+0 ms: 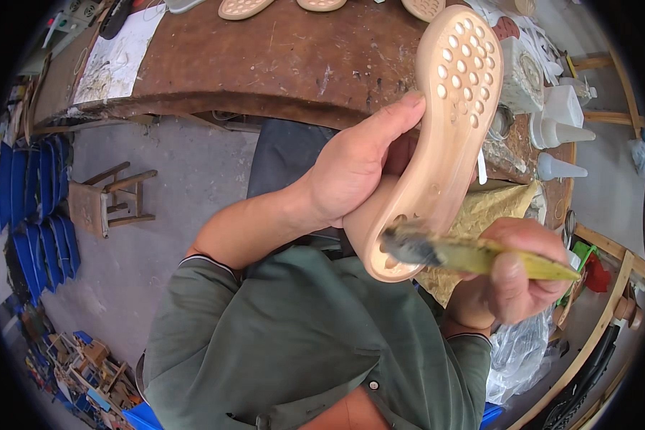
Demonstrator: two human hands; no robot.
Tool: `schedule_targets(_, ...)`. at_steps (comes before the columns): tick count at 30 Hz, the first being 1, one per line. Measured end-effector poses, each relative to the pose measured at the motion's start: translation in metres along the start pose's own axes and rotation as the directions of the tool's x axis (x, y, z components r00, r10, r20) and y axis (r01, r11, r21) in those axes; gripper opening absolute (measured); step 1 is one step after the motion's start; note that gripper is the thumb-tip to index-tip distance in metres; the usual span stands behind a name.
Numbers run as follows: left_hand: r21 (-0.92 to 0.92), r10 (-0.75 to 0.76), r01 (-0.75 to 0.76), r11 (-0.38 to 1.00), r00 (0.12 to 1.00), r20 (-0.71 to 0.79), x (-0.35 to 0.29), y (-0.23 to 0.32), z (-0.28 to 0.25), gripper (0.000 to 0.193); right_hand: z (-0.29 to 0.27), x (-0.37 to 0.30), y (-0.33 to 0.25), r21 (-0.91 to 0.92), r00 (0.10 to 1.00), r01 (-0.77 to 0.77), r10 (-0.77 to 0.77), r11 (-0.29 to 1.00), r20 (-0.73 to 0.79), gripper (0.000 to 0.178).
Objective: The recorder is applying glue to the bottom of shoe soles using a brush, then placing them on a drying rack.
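Across the top, counter (251,64): brown, other soles (244,7) near its far edge.
Stool (88,209): wooden, on the floor (193,172) at left.
Sole (448,154): tan, tilted, held up, holed end uppermost.
Left hand (358,168): clamped on the sole, thumb at its edge.
Right hand (527,269): closed around the brush.
Brush (469,258): yellow handle, blurred dark tip at the sole's lower end.

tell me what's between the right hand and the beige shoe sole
A yellow-handled brush, as the head view shows: the right hand grips it, and its blurred, dark end overlaps the beige shoe sole.
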State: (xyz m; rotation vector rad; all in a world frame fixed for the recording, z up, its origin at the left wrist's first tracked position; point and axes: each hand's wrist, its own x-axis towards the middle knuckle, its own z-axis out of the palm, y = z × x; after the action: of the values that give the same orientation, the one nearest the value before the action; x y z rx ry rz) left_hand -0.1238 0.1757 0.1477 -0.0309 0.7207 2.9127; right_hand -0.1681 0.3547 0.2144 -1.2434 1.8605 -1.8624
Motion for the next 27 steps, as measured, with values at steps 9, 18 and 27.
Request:
schedule_targets(9, -0.099, -0.245, 0.247, 0.964, 0.969, 0.026, -0.002, -0.005, -0.006, 0.048, -0.011, 0.028, 0.002, -0.005, 0.905, 0.229, -0.211, 0.973, 0.37, 0.026)
schedule_targets(18, -0.186, -0.335, 0.332, 0.925, 0.942, 0.015, -0.004, -0.008, -0.001, 0.036, -0.014, 0.079, 0.026, 0.276, 0.676, 0.271, -0.386, 0.922, 0.627, 0.015)
schedule_targets(27, -0.247, -0.468, 0.5, 0.83, 0.865, 0.181, 0.017, 0.005, -0.035, 0.057, -0.087, 0.07, 0.045, 0.119, 0.964, -0.186, 0.157, 0.975, 0.215, 0.016)
